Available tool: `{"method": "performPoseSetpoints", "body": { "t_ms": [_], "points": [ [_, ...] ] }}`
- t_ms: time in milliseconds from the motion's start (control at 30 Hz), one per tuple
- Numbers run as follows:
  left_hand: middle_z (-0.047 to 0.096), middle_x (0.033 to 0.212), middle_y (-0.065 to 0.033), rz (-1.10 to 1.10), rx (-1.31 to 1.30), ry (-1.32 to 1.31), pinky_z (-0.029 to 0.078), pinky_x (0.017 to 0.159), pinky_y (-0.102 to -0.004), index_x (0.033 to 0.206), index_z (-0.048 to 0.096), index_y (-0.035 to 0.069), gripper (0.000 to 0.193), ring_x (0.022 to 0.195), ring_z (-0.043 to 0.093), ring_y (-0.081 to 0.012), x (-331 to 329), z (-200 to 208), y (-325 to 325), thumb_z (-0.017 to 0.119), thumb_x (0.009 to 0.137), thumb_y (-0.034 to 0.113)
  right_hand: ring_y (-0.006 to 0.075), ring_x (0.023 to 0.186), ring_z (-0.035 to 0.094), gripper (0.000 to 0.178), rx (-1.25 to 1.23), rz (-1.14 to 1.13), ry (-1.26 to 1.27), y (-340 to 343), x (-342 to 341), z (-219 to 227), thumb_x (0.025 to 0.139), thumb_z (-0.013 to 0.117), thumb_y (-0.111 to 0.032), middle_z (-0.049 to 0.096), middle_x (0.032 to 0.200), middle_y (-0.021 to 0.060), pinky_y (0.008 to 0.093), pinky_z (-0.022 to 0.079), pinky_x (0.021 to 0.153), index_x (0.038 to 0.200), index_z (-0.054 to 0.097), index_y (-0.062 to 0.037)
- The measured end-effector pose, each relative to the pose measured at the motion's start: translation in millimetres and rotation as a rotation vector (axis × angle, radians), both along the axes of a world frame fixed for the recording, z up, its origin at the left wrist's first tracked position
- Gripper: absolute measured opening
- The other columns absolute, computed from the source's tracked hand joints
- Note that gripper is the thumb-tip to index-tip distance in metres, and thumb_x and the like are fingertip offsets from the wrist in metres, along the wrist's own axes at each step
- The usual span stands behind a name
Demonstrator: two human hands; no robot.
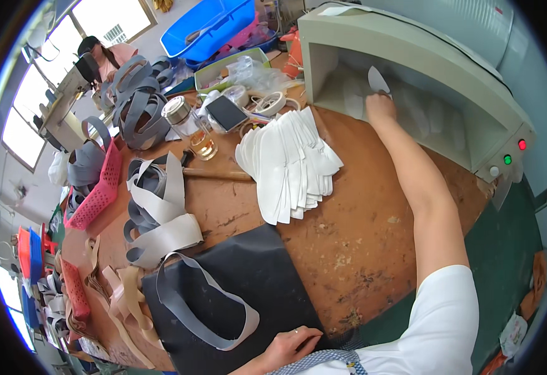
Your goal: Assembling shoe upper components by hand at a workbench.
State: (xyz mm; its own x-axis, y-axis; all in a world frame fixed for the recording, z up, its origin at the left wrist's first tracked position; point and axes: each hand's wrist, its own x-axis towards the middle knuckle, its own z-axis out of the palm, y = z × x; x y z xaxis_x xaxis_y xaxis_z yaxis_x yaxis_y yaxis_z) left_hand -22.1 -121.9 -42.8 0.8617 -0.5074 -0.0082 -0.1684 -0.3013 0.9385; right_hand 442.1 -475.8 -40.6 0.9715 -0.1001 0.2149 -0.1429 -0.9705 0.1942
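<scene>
My right arm reaches into the wide opening of a beige machine box. Inside it, my right hand is closed on a white insole-shaped piece, which points up from the fingers. Further pale pieces lie on the box's floor. My left hand rests at the near edge of a black mat, fingers loosely curled with nothing visible in them. Beside it on the mat is a loop of grey strap. A fanned pile of white insole-shaped pieces lies on the brown table.
Left of the pile are a wooden-handled tool, a glass bottle and a phone. Grey strap rolls and a pink basket line the left side. Blue tub stands behind. Another person sits far left.
</scene>
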Motion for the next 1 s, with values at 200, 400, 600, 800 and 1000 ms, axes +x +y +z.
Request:
{"method": "performPoseSetpoints", "body": {
  "t_ms": [200, 400, 600, 800, 1000],
  "points": [
    [0.069, 0.084, -0.0109, 0.016, -0.004, 0.008, 0.055, 0.060, -0.0288, 0.105, 0.068, 0.000, 0.015, 0.070, 0.070, -0.0202, -4.7, 4.5, 0.5, 0.069, 0.090, 0.002, 0.0328, 0.087, 0.070, 0.018, -0.071, 0.408, -0.302, 43.1, -24.4, -39.0, 0.082, 0.067, -0.016, 0.070, 0.095, 0.0161, 0.0407, 0.059, 0.074, 0.093, 0.068, -0.0017],
    [0.066, 0.082, -0.0115, 0.068, -0.083, -0.076, 0.054, 0.059, -0.0325, 0.102, 0.067, 0.001, 0.014, 0.069, 0.069, -0.0254, -10.9, -7.8, -1.1, 0.069, 0.089, 0.001, 0.0395, 0.073, 0.070, 0.014, -0.048, 0.484, -0.239, 22.3, -9.2, -56.2, 0.078, 0.061, -0.010, 0.070, 0.077, 0.0212, 0.0489, 0.057, 0.064, 0.072, 0.072, -0.0046],
    [0.064, 0.081, -0.0140, 0.079, -0.180, -0.086, 0.052, 0.058, -0.0345, 0.103, 0.064, 0.000, 0.012, 0.067, 0.066, -0.0289, -5.4, -3.9, -4.3, 0.067, 0.091, 0.004, 0.0376, 0.074, 0.072, 0.013, -0.157, 0.270, -0.386, -21.9, -8.1, -2.9, 0.093, 0.053, -0.013, 0.071, 0.084, 0.0203, 0.0476, 0.060, 0.066, 0.092, 0.063, -0.0053],
    [0.065, 0.079, -0.0111, 0.073, -0.200, 0.018, 0.052, 0.057, -0.0291, 0.103, 0.064, 0.000, 0.012, 0.065, 0.066, -0.0209, -5.0, 1.8, 1.2, 0.065, 0.092, 0.004, 0.0381, 0.077, 0.068, 0.015, -0.087, 0.390, -0.526, 43.7, -119.2, 122.7, 0.095, 0.052, -0.017, 0.067, 0.079, 0.0169, 0.0472, 0.053, 0.064, 0.092, 0.056, -0.0033],
    [0.048, 0.134, -0.0201, 0.338, -0.027, -0.570, 0.045, 0.102, -0.0428, 0.140, 0.045, 0.002, 0.074, 0.125, 0.049, -0.0391, 15.7, 100.5, 8.9, 0.081, 0.076, 0.010, 0.0358, 0.059, 0.059, 0.005, 0.475, 0.718, 0.011, 124.8, -330.2, 211.6, 0.082, 0.055, -0.002, 0.056, 0.066, 0.0197, 0.0403, 0.044, 0.055, 0.081, 0.056, 0.0027]
  ]
}}
